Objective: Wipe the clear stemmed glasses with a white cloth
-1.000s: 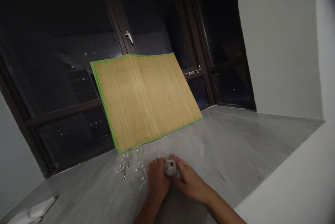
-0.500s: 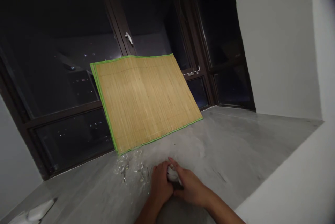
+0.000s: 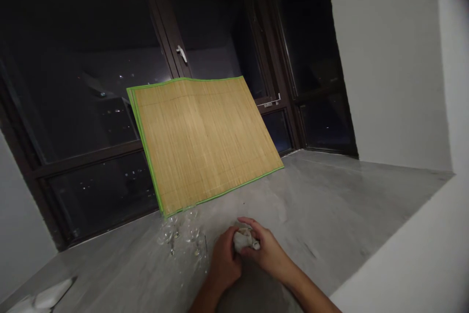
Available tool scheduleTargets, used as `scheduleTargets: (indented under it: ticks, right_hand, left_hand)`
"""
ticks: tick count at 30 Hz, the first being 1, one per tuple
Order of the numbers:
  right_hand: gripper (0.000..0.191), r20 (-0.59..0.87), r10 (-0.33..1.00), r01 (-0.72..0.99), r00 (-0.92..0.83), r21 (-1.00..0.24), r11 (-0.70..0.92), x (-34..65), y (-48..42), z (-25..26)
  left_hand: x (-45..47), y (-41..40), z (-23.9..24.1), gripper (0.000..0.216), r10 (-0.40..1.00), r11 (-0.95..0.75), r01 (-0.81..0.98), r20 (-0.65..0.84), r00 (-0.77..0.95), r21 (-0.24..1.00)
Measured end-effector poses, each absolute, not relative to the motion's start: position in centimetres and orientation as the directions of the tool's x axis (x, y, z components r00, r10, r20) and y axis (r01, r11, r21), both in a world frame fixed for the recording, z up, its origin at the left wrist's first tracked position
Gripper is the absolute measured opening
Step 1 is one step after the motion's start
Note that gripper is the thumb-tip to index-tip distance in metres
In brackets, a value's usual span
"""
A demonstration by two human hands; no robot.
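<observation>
Both hands are closed around a small whitish bundle (image 3: 243,239) at the lower middle of the head view. It looks like crumpled cloth, though its kind is hard to make out. My left hand (image 3: 224,257) wraps its left side, fingers curled and partly hidden. My right hand (image 3: 269,252) grips it from the right, with one finger stretched over the top and another bent below. Left of my hands stand several clear stemmed glasses (image 3: 191,231), faint against the grey stone surface (image 3: 315,205).
A folded bamboo mat (image 3: 208,137) with green edging leans against the dark-framed window (image 3: 161,20) behind the glasses. White objects (image 3: 54,293) lie at the lower left. A pale wall (image 3: 388,69) bounds the right side.
My hands have turned the bundle so more of its whitish side shows between them. The right hand's fingers have shifted over it. The glasses and mat stay put.
</observation>
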State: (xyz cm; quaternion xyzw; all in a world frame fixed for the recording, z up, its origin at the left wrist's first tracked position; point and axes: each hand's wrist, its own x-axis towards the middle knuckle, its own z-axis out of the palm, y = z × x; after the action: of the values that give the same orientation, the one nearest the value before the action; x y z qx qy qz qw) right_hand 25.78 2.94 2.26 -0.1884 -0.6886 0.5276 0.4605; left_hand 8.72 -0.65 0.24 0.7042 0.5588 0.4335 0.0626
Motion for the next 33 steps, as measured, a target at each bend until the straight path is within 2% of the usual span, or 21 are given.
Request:
scheduleTargets:
  ticks: [3, 6, 10, 17, 21, 25, 28, 33]
  right_hand:
    - [0.068, 0.42, 0.73, -0.308, -0.539, -0.905, 0.294, 25.8, 2.9, 2.4]
    - [0.066, 0.418, 0.738, -0.321, -0.53, -0.904, 0.281, 25.9, 2.7, 2.7]
    - [0.061, 0.433, 0.761, -0.284, -0.482, -0.9, 0.332, 25.9, 2.1, 3.5]
    - [0.053, 0.513, 0.786, -0.276, -0.345, -0.856, 0.438, 25.6, 1.8, 3.5]
    - [0.047, 0.629, 0.742, -0.046, -0.23, -0.769, 0.637, 25.6, 1.9, 2.7]
    - [0.054, 0.754, 0.625, 0.218, -0.199, -0.588, 0.779, 25.3, 1.8, 1.8]
    - [0.059, 0.847, 0.519, 0.364, -0.118, -0.449, 0.816, 25.0, 2.1, 1.2]
    - [0.057, 0.886, 0.454, 0.47, -0.095, -0.362, 0.805, 25.2, 2.7, 1.1]
  left_hand:
    - [8.6, -0.8, 0.4, 0.058, 0.832, -0.375, 0.739, 0.555, 0.002, 0.56]
    - [8.8, -1.0, 0.5, 0.056, 0.841, -0.37, 0.718, 0.54, -0.009, 0.589]
    - [9.1, -1.2, 0.6, 0.051, 0.846, -0.379, 0.672, 0.533, -0.028, 0.636]
    - [9.6, -1.2, 1.0, 0.057, 0.84, -0.393, 0.613, 0.539, -0.063, 0.685]
    - [10.2, -1.3, 1.6, 0.053, 0.842, -0.421, 0.575, 0.539, -0.04, 0.701]
    - [10.7, -1.3, 1.9, 0.043, 0.849, -0.429, 0.541, 0.528, -0.033, 0.723]
    - [11.0, -1.2, 2.0, 0.033, 0.859, -0.416, 0.524, 0.51, -0.042, 0.743]
    - [11.1, -0.9, 1.5, 0.033, 0.874, -0.365, 0.565, 0.482, -0.067, 0.74]
